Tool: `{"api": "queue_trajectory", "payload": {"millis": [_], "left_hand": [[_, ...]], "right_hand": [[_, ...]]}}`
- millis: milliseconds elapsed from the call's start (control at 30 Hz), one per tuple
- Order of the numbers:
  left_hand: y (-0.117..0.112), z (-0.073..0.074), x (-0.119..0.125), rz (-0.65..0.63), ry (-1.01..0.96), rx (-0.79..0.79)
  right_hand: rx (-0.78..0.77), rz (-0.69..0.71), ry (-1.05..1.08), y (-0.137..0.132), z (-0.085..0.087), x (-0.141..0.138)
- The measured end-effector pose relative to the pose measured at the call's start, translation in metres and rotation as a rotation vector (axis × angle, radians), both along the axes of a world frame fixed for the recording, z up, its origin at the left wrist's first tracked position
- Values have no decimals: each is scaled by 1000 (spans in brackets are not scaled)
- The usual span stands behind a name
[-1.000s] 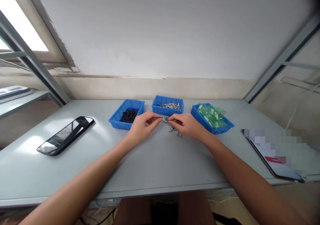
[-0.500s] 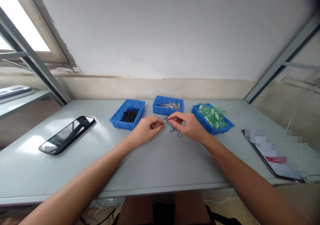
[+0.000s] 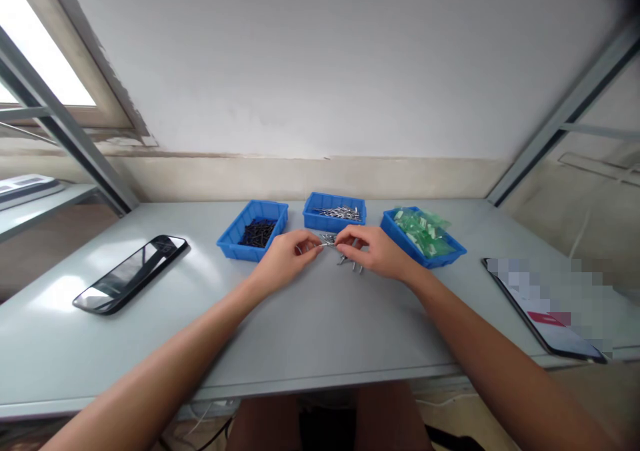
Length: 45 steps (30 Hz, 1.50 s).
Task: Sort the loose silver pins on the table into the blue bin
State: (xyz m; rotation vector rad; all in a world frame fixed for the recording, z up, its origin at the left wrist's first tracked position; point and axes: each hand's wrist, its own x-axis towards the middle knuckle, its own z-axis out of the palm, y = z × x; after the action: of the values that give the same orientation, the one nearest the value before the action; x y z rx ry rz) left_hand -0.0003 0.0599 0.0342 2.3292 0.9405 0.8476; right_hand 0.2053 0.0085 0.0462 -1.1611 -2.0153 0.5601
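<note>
My left hand [image 3: 283, 259] and my right hand [image 3: 377, 251] meet over the table's middle, fingertips pinched toward each other. Between them runs a thin silver screw [image 3: 327, 244], its ends at the fingertips of both hands; its exact shape is too small to tell. Several loose silver screws [image 3: 354, 264] lie on the table just under and beside my right fingers, which partly hide them. Behind the hands stands a blue bin of silver screws [image 3: 330, 223]. A blue bin of black screws [image 3: 235, 249] sits beyond my left hand.
To the right of the hands is a blue bin [image 3: 444, 259] with green plastic packets [image 3: 423, 231]. A dark glossy-screened device [image 3: 133, 274] rests at the table's left, and a tablet-like screen [image 3: 545, 317] at its right. A wall closes off the back.
My left and right fingertips have come into line, with the thin silver screw now stretched between them. The whole view has shifted slightly; bins and loose screws stay put.
</note>
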Motion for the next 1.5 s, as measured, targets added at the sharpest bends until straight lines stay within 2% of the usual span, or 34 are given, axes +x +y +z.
{"api": "queue_trajectory", "payload": {"millis": [67, 233, 467, 567, 700, 867, 1033, 1167, 1300, 1500], "left_hand": [[1, 0, 0, 19, -9, -4], [-1, -1, -1, -10, 90, 4], [-4, -3, -1, -78, 224, 54], [-4, -3, -2, -77, 264, 68], [-4, -3, -2, -81, 293, 72], [-4, -5, -2, -72, 303, 75], [-5, -6, -2, -71, 270, 92], [-3, -7, -2, -41, 218, 118], [0, -8, -3, -77, 220, 102], [0, -9, -3, -89, 245, 106]], "right_hand": [[21, -46, 28, 2, -1, 2], [122, -298, 55, 13, -9, 11], [185, -397, -211, 23, -20, 22], [117, -330, -262, 20, -19, 18], [13, -212, -432, 16, -20, 10], [-39, -225, -528, 15, -26, 7], [45, -220, -446, 15, -23, 6], [99, -127, -360, 14, -19, 4], [111, -53, -337, 11, -19, 1], [178, -64, -272, 5, -15, 0]]}}
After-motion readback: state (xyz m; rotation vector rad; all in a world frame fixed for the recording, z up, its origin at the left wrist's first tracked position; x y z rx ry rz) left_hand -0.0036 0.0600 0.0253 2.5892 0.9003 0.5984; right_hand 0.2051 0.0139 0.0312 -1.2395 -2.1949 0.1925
